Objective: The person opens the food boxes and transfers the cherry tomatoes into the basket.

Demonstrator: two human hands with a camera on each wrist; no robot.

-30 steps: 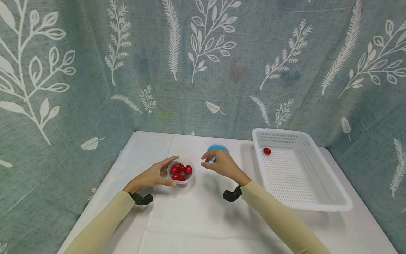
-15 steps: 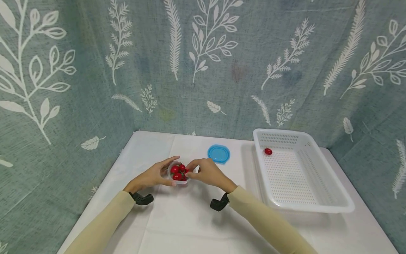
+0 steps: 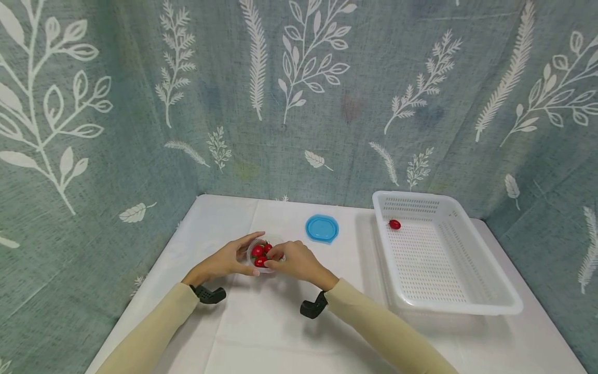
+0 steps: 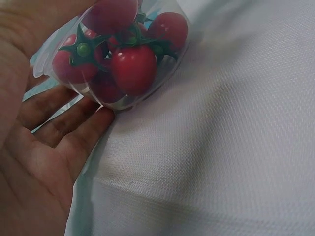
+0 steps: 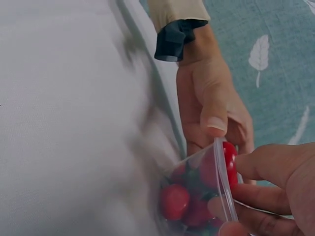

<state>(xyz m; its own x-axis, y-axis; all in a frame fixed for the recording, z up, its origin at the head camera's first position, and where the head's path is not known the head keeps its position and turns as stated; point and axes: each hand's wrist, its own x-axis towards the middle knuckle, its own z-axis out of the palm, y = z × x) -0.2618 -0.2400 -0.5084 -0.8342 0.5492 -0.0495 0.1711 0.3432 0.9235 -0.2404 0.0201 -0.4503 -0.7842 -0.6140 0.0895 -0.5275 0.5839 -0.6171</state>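
A clear plastic cup (image 4: 170,69) with several red cherry tomatoes (image 4: 134,70) stands on the white tabletop, left of centre. My left hand (image 3: 226,258) steadies it from the left, thumb at the near side and fingers curving round the far side. My right hand (image 3: 299,261) reaches in over the rim from the right. In the right wrist view its index finger (image 5: 261,162) touches a cherry tomato (image 5: 229,160) at the rim, and other fingers dip inside the cup. I cannot tell whether the right hand pinches a tomato.
A blue lid (image 3: 322,228) lies on the table behind the right hand. To the right stands a white perforated plastic basket (image 3: 486,265) with one cherry tomato (image 3: 394,224) near its far left corner. A grey-green leaf-patterned cloth (image 3: 299,145) hangs behind and at both sides.
My right hand has moved left and down from beside the blue lid into the cup, uncovering the lid. The left hand and the cup have stayed in place.
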